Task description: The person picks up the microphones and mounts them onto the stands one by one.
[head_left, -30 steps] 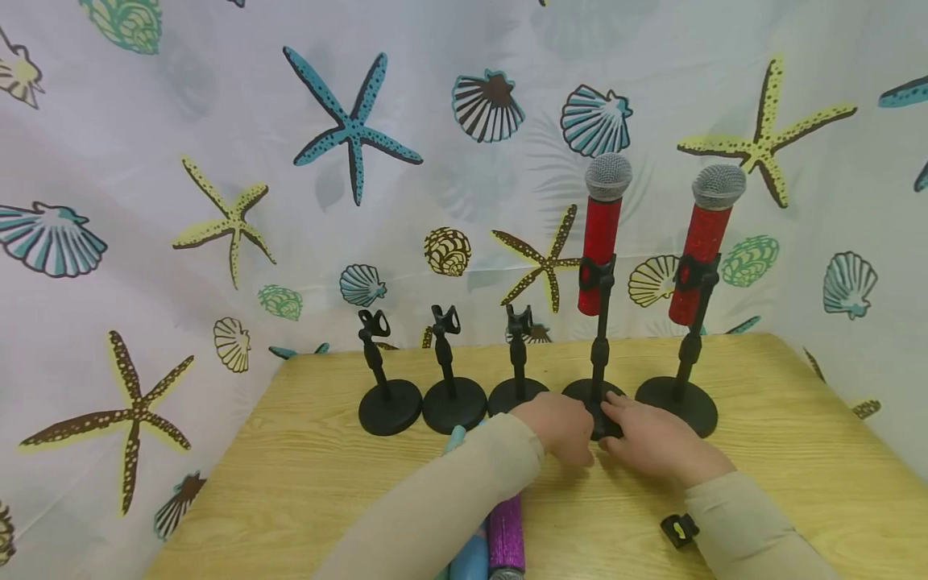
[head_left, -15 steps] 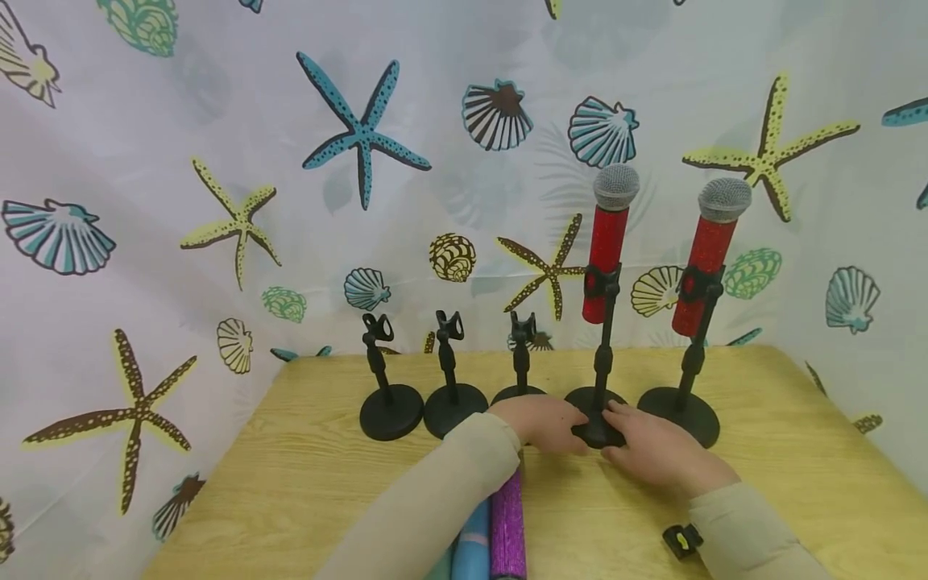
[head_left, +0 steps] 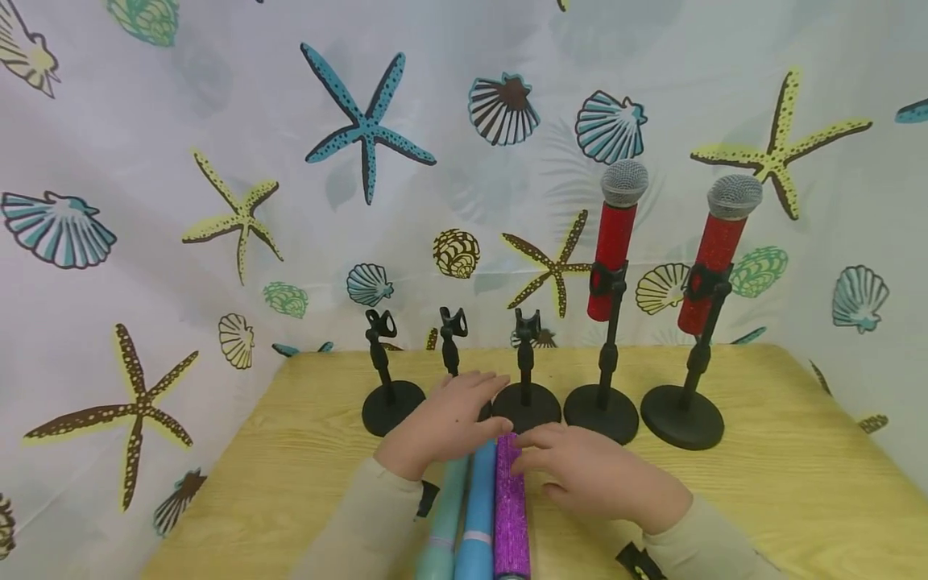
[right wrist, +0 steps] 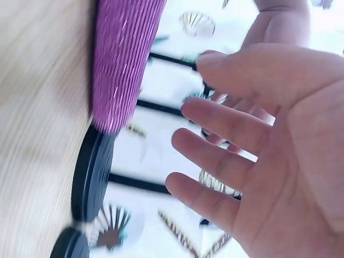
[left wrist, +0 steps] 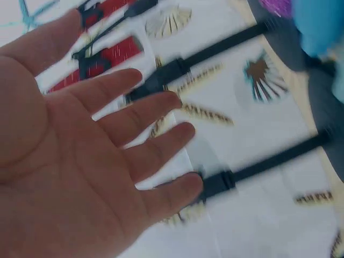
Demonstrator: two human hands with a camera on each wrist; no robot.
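My left hand (head_left: 449,419) reaches over the ends of the green tube-like handle (head_left: 444,524) and the blue handle (head_left: 477,507), its fingers extended. The left wrist view shows its bare palm with the fingers spread. Close over the glittery purple microphone (head_left: 512,515), my right hand (head_left: 605,475) has relaxed fingers and holds nothing; the microphone's head lies outside the frame. In the right wrist view the purple handle's end (right wrist: 115,102) lies beside the fingertips. Beyond the hands stand a middle microphone stand (head_left: 526,403) and another stand (head_left: 451,354), whose base is mostly hidden by my left hand.
Two taller stands at the right carry red microphones, the nearer-to-centre red microphone (head_left: 613,250) and the far-right red microphone (head_left: 714,266). A short stand (head_left: 391,407) is leftmost. A small black clip (head_left: 640,561) lies by my right sleeve; a black piece (head_left: 428,499) shows by the left wrist.
Both hands have left the base of the stand with the centre-right red microphone. They have moved left and are now over the purple, blue and green handles.
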